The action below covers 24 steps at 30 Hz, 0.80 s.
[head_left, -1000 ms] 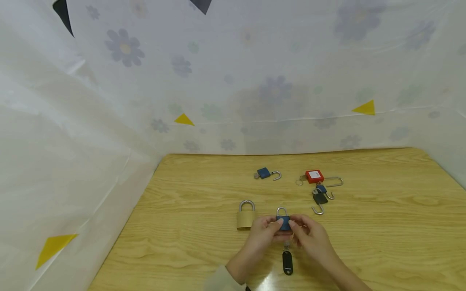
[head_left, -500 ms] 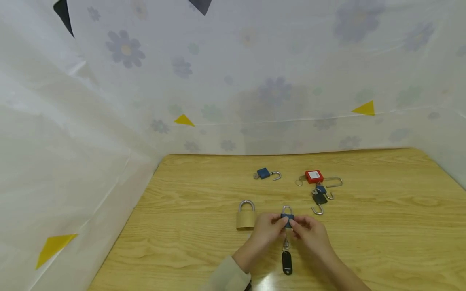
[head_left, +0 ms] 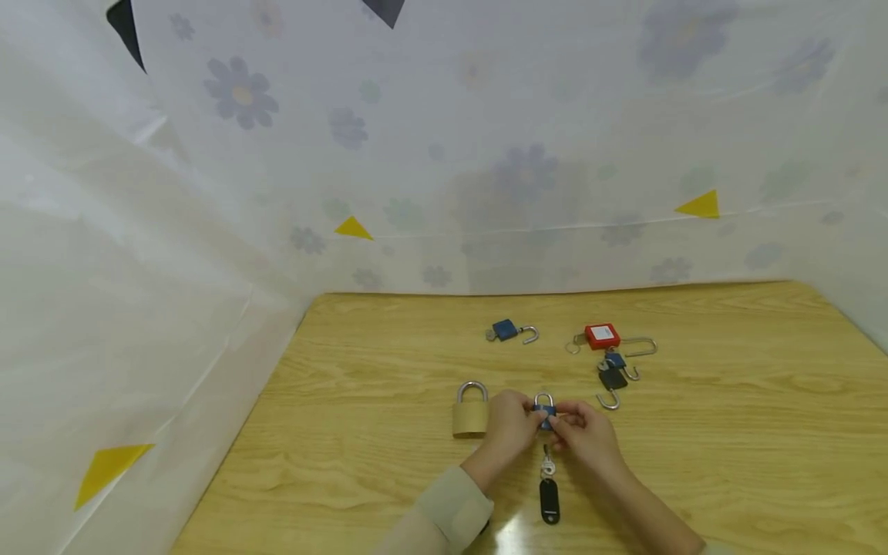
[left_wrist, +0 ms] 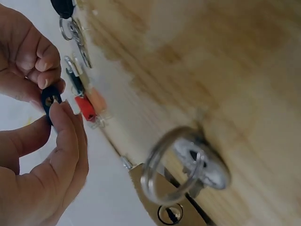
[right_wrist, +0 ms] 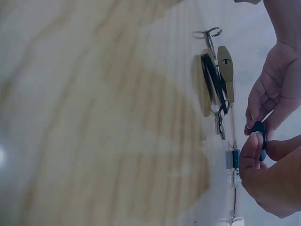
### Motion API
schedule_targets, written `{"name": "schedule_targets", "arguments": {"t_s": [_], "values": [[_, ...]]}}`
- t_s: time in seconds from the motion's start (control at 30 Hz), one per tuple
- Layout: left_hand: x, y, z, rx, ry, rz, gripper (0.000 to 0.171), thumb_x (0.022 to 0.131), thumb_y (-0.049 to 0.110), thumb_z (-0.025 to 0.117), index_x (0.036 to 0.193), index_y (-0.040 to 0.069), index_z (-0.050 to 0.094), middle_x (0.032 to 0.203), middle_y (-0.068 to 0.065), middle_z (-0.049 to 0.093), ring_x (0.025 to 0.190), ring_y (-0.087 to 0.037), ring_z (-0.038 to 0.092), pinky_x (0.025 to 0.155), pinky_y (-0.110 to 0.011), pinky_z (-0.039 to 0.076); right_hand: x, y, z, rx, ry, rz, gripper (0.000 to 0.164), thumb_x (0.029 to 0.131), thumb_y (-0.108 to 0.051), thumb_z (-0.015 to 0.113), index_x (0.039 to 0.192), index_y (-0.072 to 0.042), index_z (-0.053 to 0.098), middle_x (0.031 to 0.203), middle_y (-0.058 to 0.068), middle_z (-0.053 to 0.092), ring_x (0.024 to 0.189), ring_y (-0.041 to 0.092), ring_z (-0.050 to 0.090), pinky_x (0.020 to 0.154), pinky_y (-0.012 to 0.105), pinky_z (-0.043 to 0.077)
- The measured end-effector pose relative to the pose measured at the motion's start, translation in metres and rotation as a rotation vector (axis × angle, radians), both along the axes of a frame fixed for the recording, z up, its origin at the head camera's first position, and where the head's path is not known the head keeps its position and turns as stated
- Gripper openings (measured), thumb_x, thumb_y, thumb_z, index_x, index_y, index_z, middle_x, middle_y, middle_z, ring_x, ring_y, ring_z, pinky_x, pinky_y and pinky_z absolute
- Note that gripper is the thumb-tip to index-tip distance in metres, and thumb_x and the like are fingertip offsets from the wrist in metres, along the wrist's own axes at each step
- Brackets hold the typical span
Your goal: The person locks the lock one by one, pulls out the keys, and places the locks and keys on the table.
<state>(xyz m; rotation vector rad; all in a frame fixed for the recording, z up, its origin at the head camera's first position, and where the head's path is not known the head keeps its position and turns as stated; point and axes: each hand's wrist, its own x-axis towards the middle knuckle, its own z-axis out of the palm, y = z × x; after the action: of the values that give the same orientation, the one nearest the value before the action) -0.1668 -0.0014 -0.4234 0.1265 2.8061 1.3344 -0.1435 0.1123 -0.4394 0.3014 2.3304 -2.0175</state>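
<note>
In the head view, a small blue padlock (head_left: 545,414) with its shackle closed sits between my hands. The thumb and fingers of my left hand (head_left: 509,424) pinch its left side, while my right hand (head_left: 590,443) pinches the right. The left wrist view shows the keyhole end of this blue padlock (left_wrist: 51,100) facing the camera. Below the hands, a key (head_left: 548,466) with a black tag (head_left: 549,501) lies on the table, apart from the fingers. Just left of my left hand, a large brass padlock (head_left: 470,420) stands with its shackle closed.
Farther back on the wooden table (head_left: 347,462) lies another blue padlock (head_left: 505,330) with an open shackle. To the right are a red padlock (head_left: 602,336), a small blue one (head_left: 614,360) and a black one (head_left: 613,378), their shackles open. A white curtain (head_left: 444,177) hangs behind.
Both hands have shifted the blue padlock slightly away from the person. My left forearm reaches farther in, and the key above the black tag shows more fully.
</note>
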Motion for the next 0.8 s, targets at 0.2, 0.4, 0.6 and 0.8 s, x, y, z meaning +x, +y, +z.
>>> {"name": "schedule_targets", "arguments": {"t_s": [0.2, 0.4, 0.6, 0.8], "values": [[-0.004, 0.006, -0.003, -0.127, -0.032, 0.036, 0.016, 0.076, 0.010, 0.070, 0.064, 0.001, 0.066, 0.055, -0.001, 0.056, 0.047, -0.006, 0.043, 0.040, -0.014, 0.033, -0.006, 0.002, -0.007, 0.120, -0.015, 0.031, 0.024, 0.083, 0.006, 0.053, 0.105, 0.016, 0.051, 0.074, 0.014, 0.062, 0.055, 0.012, 0.058, 0.050, 0.024, 0.052], [-0.005, 0.012, -0.003, -0.295, -0.072, 0.047, 0.026, 0.077, 0.014, 0.070, 0.056, 0.002, 0.060, 0.054, 0.000, 0.048, 0.046, -0.009, 0.041, 0.040, -0.017, 0.032, -0.008, 0.001, -0.011, 0.228, -0.039, 0.067, 0.019, 0.083, 0.005, 0.054, 0.099, 0.015, 0.053, 0.073, 0.015, 0.059, 0.052, 0.012, 0.057, 0.048, 0.025, 0.051], [-0.004, 0.014, -0.001, -0.431, -0.033, 0.020, 0.021, 0.077, 0.017, 0.070, 0.067, 0.001, 0.060, 0.062, -0.003, 0.053, 0.050, -0.009, 0.047, 0.042, -0.016, 0.038, -0.009, -0.002, -0.010, 0.311, -0.004, 0.073, 0.014, 0.082, 0.005, 0.054, 0.092, 0.014, 0.054, 0.068, 0.013, 0.058, 0.050, 0.010, 0.055, 0.046, 0.024, 0.049], [-0.003, 0.014, -0.003, -0.541, 0.048, -0.034, 0.021, 0.077, 0.018, 0.071, 0.069, 0.003, 0.059, 0.065, -0.005, 0.058, 0.055, -0.011, 0.052, 0.045, -0.016, 0.041, -0.008, -0.006, -0.005, 0.405, 0.018, 0.076, 0.009, 0.080, 0.004, 0.054, 0.086, 0.011, 0.055, 0.063, 0.010, 0.055, 0.050, 0.009, 0.053, 0.046, 0.022, 0.045]]}}
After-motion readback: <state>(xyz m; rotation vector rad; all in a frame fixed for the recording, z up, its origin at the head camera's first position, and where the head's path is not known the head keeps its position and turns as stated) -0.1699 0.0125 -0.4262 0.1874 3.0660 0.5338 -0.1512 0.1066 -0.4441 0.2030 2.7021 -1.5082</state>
